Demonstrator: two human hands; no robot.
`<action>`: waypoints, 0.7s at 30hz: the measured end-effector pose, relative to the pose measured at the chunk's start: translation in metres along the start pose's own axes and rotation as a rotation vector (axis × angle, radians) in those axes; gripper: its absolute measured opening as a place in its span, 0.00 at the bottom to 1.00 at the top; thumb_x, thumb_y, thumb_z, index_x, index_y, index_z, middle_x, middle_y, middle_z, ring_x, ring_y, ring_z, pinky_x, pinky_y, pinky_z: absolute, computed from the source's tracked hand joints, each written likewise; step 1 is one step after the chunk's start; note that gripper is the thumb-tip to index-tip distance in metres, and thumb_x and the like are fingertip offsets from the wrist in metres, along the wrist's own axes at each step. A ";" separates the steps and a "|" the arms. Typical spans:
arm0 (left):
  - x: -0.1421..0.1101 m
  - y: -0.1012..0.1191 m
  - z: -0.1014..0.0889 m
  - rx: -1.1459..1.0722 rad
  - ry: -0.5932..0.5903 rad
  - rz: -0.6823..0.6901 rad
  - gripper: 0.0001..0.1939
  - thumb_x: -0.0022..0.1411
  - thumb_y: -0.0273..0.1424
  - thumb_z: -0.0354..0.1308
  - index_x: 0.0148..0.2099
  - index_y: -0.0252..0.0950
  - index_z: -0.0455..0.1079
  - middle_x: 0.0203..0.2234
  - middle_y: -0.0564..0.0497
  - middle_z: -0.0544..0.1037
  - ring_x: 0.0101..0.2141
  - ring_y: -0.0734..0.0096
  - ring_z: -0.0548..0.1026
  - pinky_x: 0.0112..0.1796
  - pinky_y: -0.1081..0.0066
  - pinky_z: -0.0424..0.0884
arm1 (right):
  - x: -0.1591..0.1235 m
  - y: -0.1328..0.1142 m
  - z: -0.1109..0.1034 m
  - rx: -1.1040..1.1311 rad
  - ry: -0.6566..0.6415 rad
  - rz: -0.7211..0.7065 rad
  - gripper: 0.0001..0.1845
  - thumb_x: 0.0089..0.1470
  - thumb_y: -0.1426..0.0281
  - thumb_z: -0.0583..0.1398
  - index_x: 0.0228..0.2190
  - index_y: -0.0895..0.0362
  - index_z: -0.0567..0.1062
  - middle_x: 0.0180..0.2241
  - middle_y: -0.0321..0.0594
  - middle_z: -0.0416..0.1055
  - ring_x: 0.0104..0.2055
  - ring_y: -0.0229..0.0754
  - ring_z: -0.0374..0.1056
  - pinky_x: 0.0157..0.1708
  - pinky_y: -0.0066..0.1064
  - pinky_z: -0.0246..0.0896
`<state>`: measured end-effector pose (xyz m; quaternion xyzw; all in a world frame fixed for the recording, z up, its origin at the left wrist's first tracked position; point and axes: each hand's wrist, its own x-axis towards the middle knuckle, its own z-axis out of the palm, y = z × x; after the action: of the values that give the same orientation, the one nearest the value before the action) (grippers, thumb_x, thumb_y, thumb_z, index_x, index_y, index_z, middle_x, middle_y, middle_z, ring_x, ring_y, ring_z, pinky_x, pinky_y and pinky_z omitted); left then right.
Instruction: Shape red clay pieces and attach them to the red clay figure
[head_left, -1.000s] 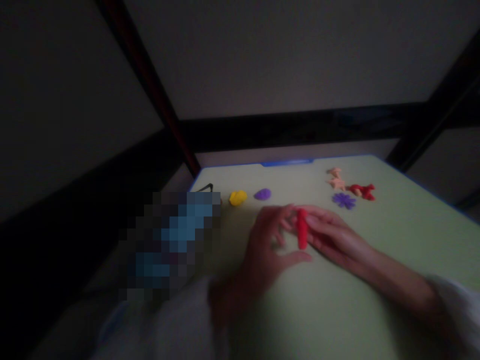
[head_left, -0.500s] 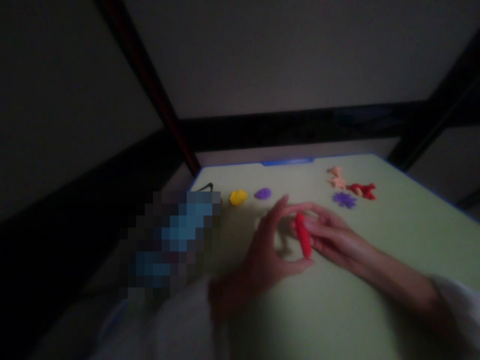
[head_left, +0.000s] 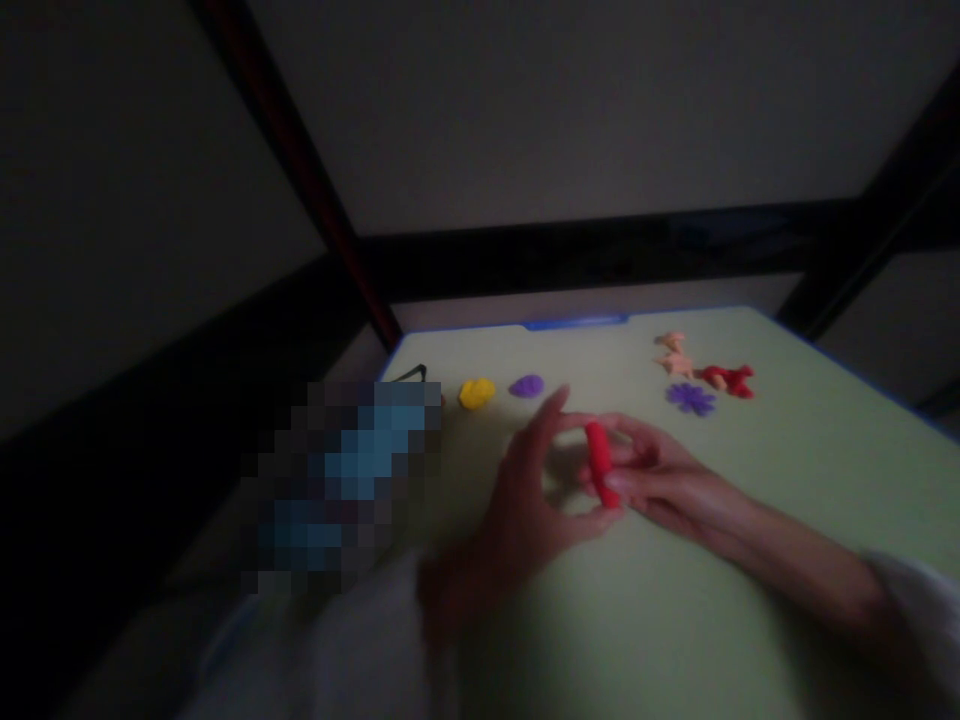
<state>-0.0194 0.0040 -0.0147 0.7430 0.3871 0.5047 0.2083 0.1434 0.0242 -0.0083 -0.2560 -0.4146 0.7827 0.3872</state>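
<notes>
A red roll of modelling clay (head_left: pixel 599 462), slightly bent, is held above the table between my hands. My right hand (head_left: pixel 667 475) pinches it, thumb on the near side near its lower end and fingers behind. My left hand (head_left: pixel 529 495) curves around from the left, its thumb at the lower end and a finger reaching across to the top end. Beyond my hands lie a yellow clay piece (head_left: pixel 477 393) and a purple oval clay piece (head_left: pixel 527 386).
On the right of the pale table (head_left: pixel 645 630) lie a purple petalled clay shape (head_left: pixel 691 399), red clay pieces (head_left: pixel 739 381) and peach clay pieces (head_left: pixel 677 363). A pixelated blue area (head_left: pixel 375 450) covers the left. A wall (head_left: pixel 570 120) stands behind.
My right thumb has slid down the red roll towards its lower end. The roll looks a little shorter and more bent, and its top has shifted slightly left.
</notes>
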 end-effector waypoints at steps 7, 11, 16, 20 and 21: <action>0.000 0.002 -0.001 0.045 0.009 -0.024 0.51 0.39 0.27 0.68 0.61 0.53 0.44 0.44 0.52 0.73 0.45 0.59 0.71 0.49 0.55 0.67 | 0.000 -0.001 0.002 0.001 0.015 0.009 0.25 0.39 0.79 0.66 0.41 0.59 0.65 0.29 0.40 0.77 0.29 0.35 0.73 0.28 0.23 0.66; -0.001 0.000 -0.001 0.052 0.009 -0.012 0.52 0.39 0.28 0.68 0.62 0.52 0.44 0.44 0.53 0.73 0.44 0.60 0.72 0.48 0.56 0.69 | -0.001 -0.002 0.004 -0.011 0.014 0.016 0.23 0.39 0.79 0.66 0.39 0.59 0.66 0.29 0.39 0.76 0.28 0.35 0.73 0.27 0.22 0.66; -0.001 0.000 -0.001 0.093 0.023 0.009 0.50 0.39 0.28 0.67 0.62 0.49 0.45 0.43 0.53 0.74 0.43 0.64 0.72 0.48 0.60 0.69 | 0.000 0.000 0.002 -0.007 -0.043 -0.007 0.18 0.40 0.78 0.66 0.35 0.59 0.67 0.26 0.38 0.76 0.27 0.35 0.72 0.26 0.22 0.65; 0.000 0.002 -0.002 0.109 0.020 0.006 0.48 0.39 0.29 0.67 0.61 0.49 0.48 0.42 0.53 0.74 0.43 0.64 0.73 0.48 0.60 0.68 | 0.001 0.002 0.001 0.022 -0.061 -0.003 0.18 0.40 0.79 0.65 0.35 0.58 0.67 0.26 0.37 0.76 0.28 0.35 0.73 0.27 0.22 0.65; 0.000 0.002 -0.002 0.112 0.021 0.010 0.48 0.39 0.29 0.67 0.61 0.49 0.48 0.43 0.53 0.74 0.43 0.63 0.73 0.48 0.60 0.68 | 0.000 0.002 0.001 0.024 -0.063 -0.005 0.18 0.40 0.80 0.65 0.35 0.59 0.67 0.26 0.37 0.76 0.27 0.34 0.72 0.26 0.22 0.65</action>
<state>-0.0205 0.0022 -0.0121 0.7500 0.4132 0.4912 0.1599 0.1420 0.0236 -0.0093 -0.2256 -0.4178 0.7943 0.3790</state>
